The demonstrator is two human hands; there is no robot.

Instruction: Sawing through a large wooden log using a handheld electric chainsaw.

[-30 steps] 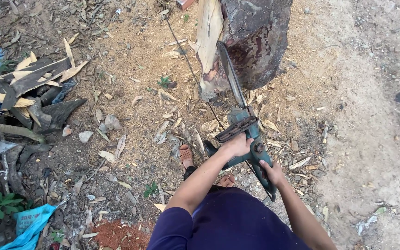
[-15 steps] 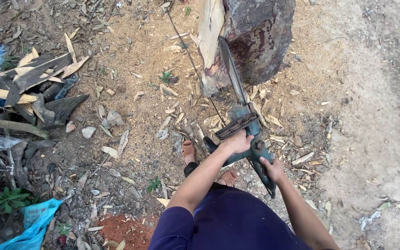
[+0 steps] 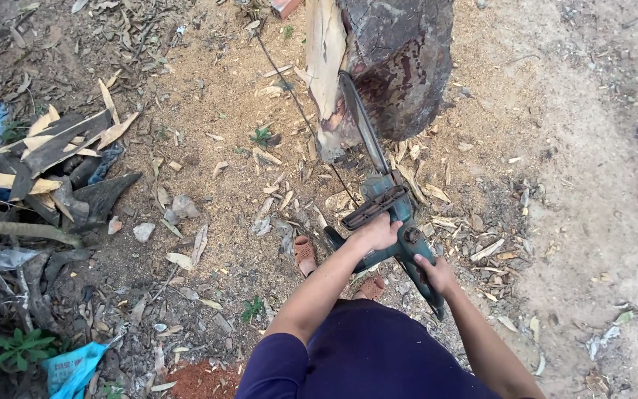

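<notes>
Both hands are gripping a green chainsaw (image 3: 396, 222) at this moment. The left hand (image 3: 375, 233) is wrapping its fingers closed around the front handle, and the right hand (image 3: 436, 275) is clenching shut on the rear grip, nearer the body. Neither hand is showing any open fingers.

The chainsaw's bar (image 3: 364, 122) is running up and away from the person and is lying against the side of a large log (image 3: 400, 59), along the line where dark bark is meeting a strip of pale, freshly bared wood (image 3: 325, 74). How deep the bar is sitting in the wood cannot be told from this view.

Compared with the picture of one second ago, the hands are holding the same grip, while the saw body is sitting slightly further from the log and the bar is showing at much the same slant. In my judgement this is pointing to a cut being carried steadily along the bark line rather than a fresh start or a withdrawal. A thin dark cable (image 3: 300, 111) is trailing across the ground left of the bar.

Sawdust (image 3: 215, 103) is covering the ground around the log, with pale wood chips (image 3: 422, 185) lying scattered near the saw. Two sandalled feet (image 3: 305, 253) are standing just below the saw, close to the work. A pile of split offcuts (image 3: 60, 148) is lying well apart to the left.
</notes>
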